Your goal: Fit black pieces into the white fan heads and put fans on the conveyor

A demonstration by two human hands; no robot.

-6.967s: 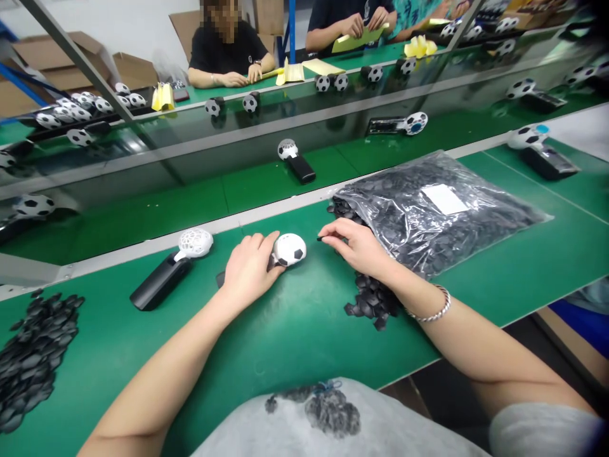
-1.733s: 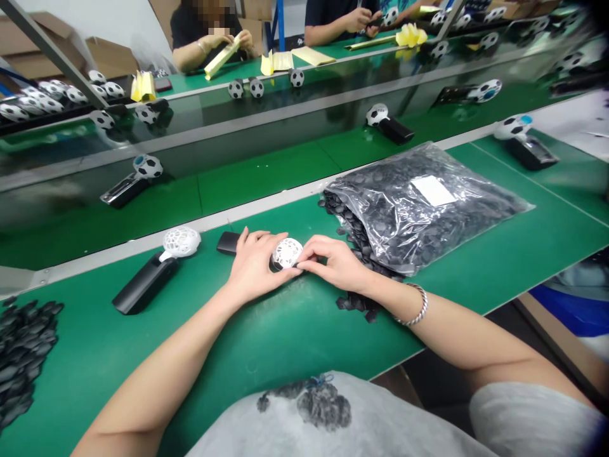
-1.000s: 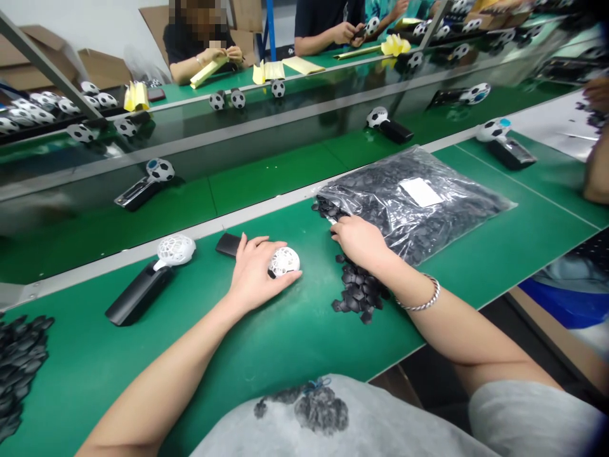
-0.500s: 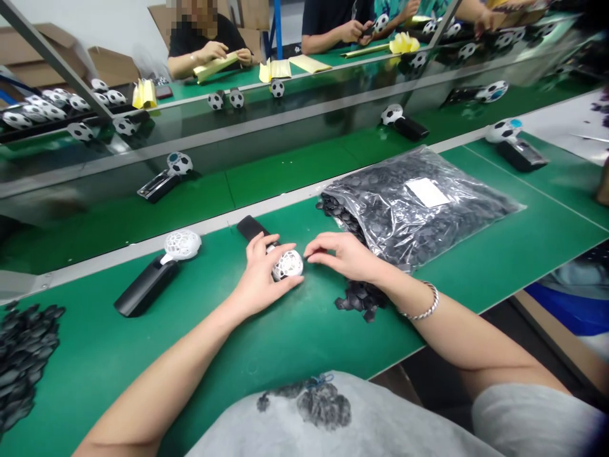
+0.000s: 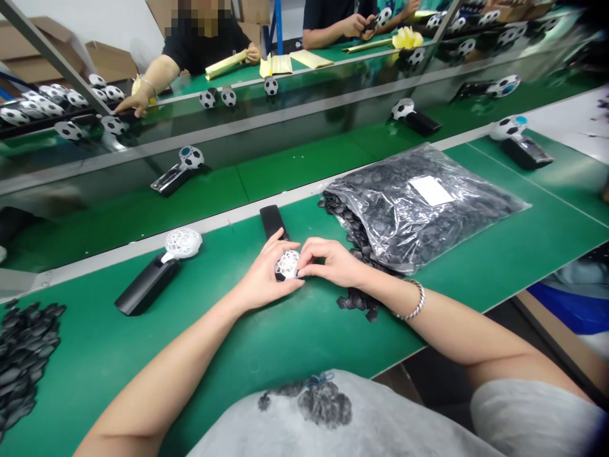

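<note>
My left hand (image 5: 267, 271) curls its thumb and fingers around a white openwork ball-shaped head (image 5: 287, 265) patterned like a football. The head's black handle (image 5: 272, 222) lies on the green table, pointing away from me. At the ball's right side my right hand (image 5: 328, 261) pinches a small black piece against it, mostly hidden by the fingertips. Loose black pieces (image 5: 358, 303) lie under my right wrist, beside the open mouth of a clear plastic bag (image 5: 394, 216) full of such pieces.
Another white-headed device with a black handle (image 5: 148, 285) lies to the left. A heap of black pieces (image 5: 26, 355) covers the table's left end. Beyond the metal edge, finished football-headed devices (image 5: 190, 157) sit on a green conveyor (image 5: 266, 168). Co-workers handle yellow sheets (image 5: 228, 65) across it.
My right hand has moved left to the ball with the small black piece. The held device's handle has swung rightward. Across the conveyor, a co-worker's arm has reached toward the footballs at left.
</note>
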